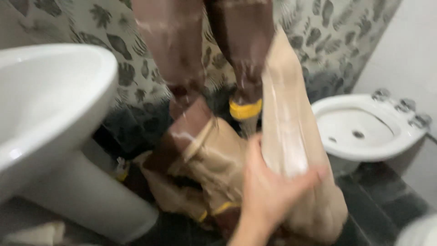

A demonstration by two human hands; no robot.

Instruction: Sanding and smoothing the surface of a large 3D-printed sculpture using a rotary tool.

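My right hand (269, 191) reaches up from the bottom middle and grips a hanging strip of beige cloth (284, 123). The thumb lies on the left of the strip and the fingers wrap round its right side. The strip belongs to a brown and beige garment (200, 150) with a yellow band (245, 109). It hangs from above and bunches up near the floor. Its upper brown parts (173, 41) look wet and shiny. The picture is blurred by motion. My left hand is out of sight.
A white washbasin (54, 91) on a pedestal (91, 196) fills the left. A white bidet (364, 127) with chrome taps stands at the right. A grey leaf-patterned surface (114, 45) lies behind the garment. The floor (387, 196) has dark tiles.
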